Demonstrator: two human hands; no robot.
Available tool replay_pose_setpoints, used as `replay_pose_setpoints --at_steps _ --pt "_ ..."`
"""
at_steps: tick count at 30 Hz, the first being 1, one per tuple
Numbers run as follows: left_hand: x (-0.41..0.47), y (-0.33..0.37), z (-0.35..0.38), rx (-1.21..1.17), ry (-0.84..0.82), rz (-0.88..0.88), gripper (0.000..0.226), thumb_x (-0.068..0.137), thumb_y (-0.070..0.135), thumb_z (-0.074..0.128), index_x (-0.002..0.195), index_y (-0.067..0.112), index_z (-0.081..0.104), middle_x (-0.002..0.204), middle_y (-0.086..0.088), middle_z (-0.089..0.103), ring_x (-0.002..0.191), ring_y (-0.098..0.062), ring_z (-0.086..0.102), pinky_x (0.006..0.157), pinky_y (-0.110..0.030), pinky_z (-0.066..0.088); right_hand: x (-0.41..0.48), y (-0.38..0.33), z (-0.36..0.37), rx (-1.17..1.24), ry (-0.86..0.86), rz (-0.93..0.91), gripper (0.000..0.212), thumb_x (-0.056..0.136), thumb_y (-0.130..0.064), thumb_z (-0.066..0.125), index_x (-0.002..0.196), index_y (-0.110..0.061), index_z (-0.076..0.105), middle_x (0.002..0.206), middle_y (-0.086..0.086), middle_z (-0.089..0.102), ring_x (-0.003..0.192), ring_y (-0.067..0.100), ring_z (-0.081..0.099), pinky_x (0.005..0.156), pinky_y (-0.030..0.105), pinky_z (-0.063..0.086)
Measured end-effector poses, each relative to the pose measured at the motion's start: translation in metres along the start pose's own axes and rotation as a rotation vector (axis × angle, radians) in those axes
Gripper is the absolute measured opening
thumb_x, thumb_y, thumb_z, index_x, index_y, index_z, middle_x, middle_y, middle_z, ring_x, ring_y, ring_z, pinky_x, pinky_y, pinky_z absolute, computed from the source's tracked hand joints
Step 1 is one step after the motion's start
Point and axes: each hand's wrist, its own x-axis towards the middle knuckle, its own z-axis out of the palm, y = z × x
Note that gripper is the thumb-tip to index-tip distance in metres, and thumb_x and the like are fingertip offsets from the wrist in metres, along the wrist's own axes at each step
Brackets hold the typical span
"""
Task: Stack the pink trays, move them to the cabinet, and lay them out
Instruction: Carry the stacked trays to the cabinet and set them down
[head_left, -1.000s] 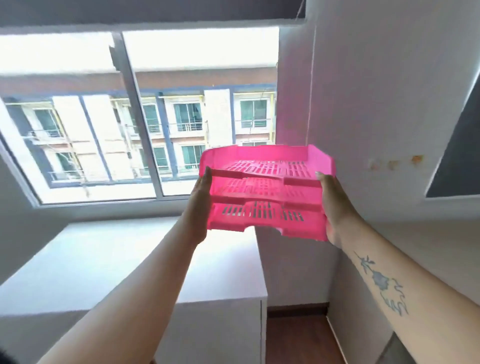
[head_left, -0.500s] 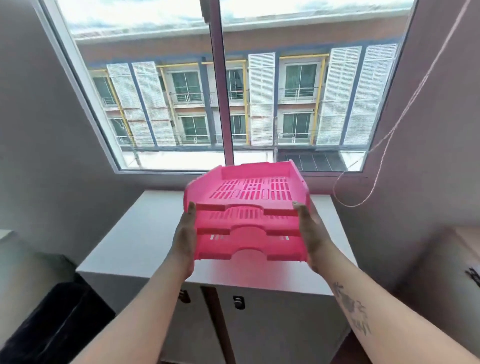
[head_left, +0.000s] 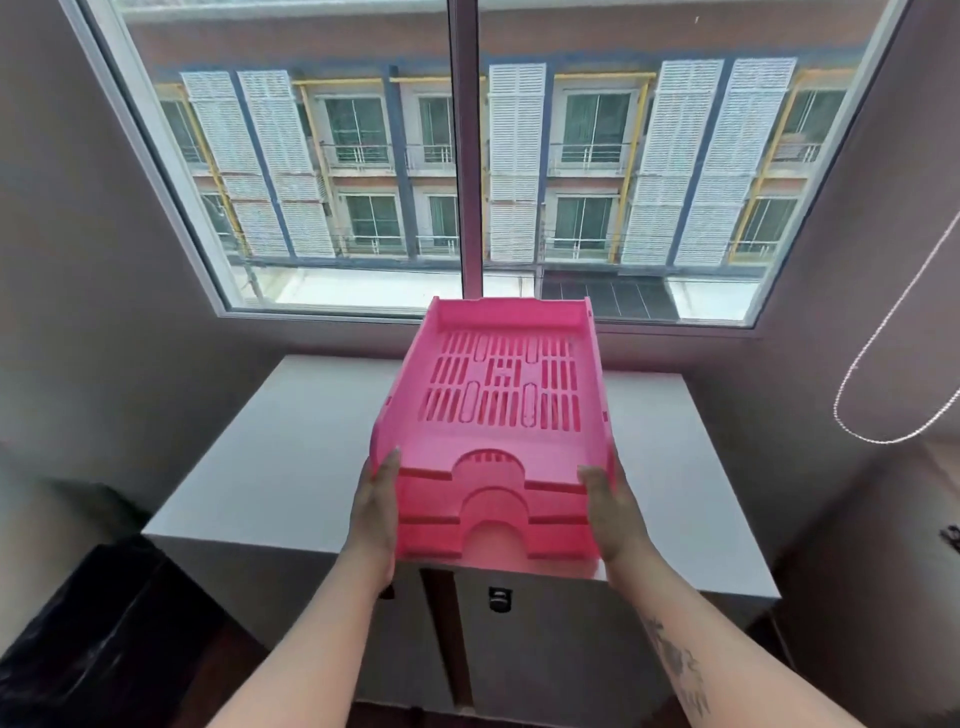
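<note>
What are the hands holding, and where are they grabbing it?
A stack of pink trays. The left hand grips its left side and the right hand its right side, both near the front end, over the white cabinet.

My trays (head_left: 498, 415) are bright pink with slotted bottoms; the cabinet (head_left: 270, 467) top is white, and my right forearm (head_left: 680, 670) bears a dark tattoo.

I have both forearms stretched forward, left hand (head_left: 375, 512) and right hand (head_left: 612, 514) clamped palms-inward, fingers pointing ahead.
</note>
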Motion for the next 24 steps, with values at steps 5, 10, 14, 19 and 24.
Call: replay_pose_setpoints --at_steps 5,10,14,19,24 --pt "0.012 0.004 0.002 0.045 0.025 -0.006 0.054 0.085 0.066 0.049 0.131 0.037 0.054 0.116 -0.008 0.07 0.105 -0.033 0.067 0.09 -0.062 0.052 0.011 -0.003 -0.004 0.011 -0.037 0.077 0.053 0.098 -0.038 0.037 0.148 -0.048 0.021 0.143 0.0 0.052 0.128 0.032 0.049 0.107 0.059 0.039" --pt "0.021 0.003 -0.002 0.077 0.076 -0.007 0.051 0.082 0.063 0.05 0.127 0.038 0.055 0.114 -0.007 0.07 0.104 -0.034 0.066 0.088 -0.061 0.052 0.018 -0.007 -0.004 0.015 -0.135 0.091 0.056 0.096 -0.042 0.037 0.146 -0.055 0.016 0.147 -0.007 0.046 0.132 0.026 0.045 0.112 0.056 0.034" --pt "0.026 0.009 -0.005 0.082 0.129 -0.021 0.047 0.087 0.055 0.046 0.128 0.034 0.053 0.114 -0.01 0.068 0.104 -0.035 0.065 0.088 -0.061 0.052 0.025 -0.008 0.003 0.058 -0.178 0.06 0.054 0.099 -0.034 0.036 0.144 -0.057 0.017 0.146 -0.01 0.044 0.132 0.024 0.044 0.112 0.053 0.034" --pt "0.023 0.028 -0.009 0.302 0.36 0.094 0.041 0.086 0.049 0.049 0.122 0.031 0.056 0.115 -0.004 0.067 0.096 -0.024 0.065 0.067 -0.035 0.056 0.03 -0.021 0.004 0.01 -0.189 0.004 0.055 0.097 -0.034 0.049 0.147 -0.042 0.028 0.146 -0.003 0.047 0.13 0.023 0.048 0.107 0.047 0.04" --pt "0.043 0.071 -0.012 0.515 0.452 0.183 0.055 0.089 0.043 0.059 0.136 0.015 0.054 0.128 -0.009 0.064 0.103 -0.026 0.064 0.077 -0.035 0.053 0.059 -0.075 -0.02 0.014 -0.067 -0.02 0.089 0.084 -0.054 0.065 0.154 -0.018 0.022 0.155 0.011 0.035 0.138 0.028 0.039 0.101 0.039 0.037"
